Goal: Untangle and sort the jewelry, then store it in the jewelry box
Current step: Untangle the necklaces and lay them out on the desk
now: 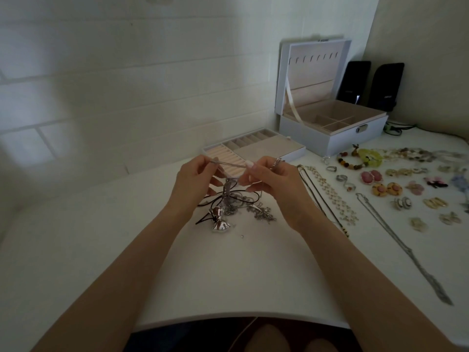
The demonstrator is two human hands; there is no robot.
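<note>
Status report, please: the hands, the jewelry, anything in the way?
Both busy: left hand and right hand pinch a silver chain, taut between them. Below it the tangled pile, not yet freed. The jewelry box open, path clear.

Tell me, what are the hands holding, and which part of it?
A thin silver chain. The left hand and the right hand each pinch it, a short stretch taut between them; the rest hangs into the tangle below.

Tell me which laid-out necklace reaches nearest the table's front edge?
The long silver chain necklace, rightmost of the three laid out. Its tip ends far closer than the gold link chain or the thin dark cord necklace.
</note>
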